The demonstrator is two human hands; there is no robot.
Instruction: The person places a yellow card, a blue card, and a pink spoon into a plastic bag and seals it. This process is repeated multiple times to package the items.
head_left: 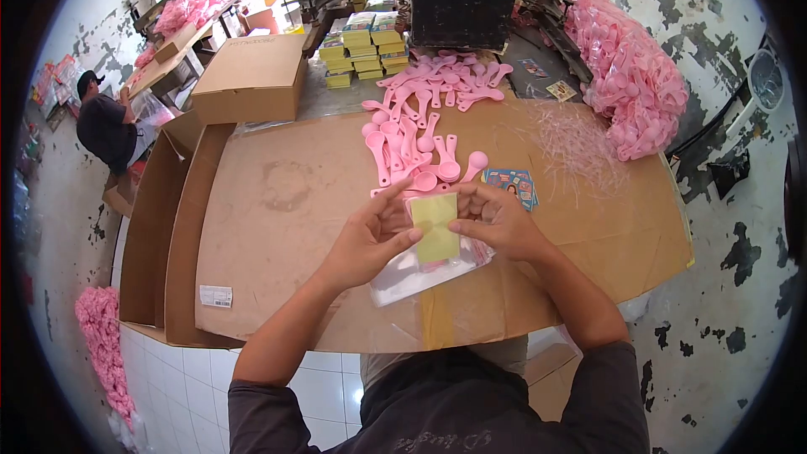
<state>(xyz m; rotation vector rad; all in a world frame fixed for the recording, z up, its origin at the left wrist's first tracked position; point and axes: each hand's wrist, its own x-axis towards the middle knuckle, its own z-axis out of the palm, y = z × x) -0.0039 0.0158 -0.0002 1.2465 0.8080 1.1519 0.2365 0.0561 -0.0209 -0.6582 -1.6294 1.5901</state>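
A pale yellow card (pixel 435 220) is held upright in front of me, between both hands. My left hand (pixel 370 235) closes on its left edge, thumb in front and fingers behind. My right hand (pixel 500 223) pinches the right edge with the thumb over the card's face. Under the hands lies a stack of clear plastic bags (pixel 403 282) on the cardboard. Just beyond the fingertips spreads a heap of pink measuring spoons (pixel 408 147). Beside my right hand are printed cards (pixel 514 185) with blue faces, partly covered by that hand.
A cardboard sheet (pixel 277 235) covers the worktable. Closed carton (pixel 252 71) and stacked yellow-edged cards (pixel 361 42) stand at the back. Bagged pink spoons (pixel 626 67) and shredded clear plastic strips (pixel 580 147) lie right. Another person (pixel 109 122) works at far left.
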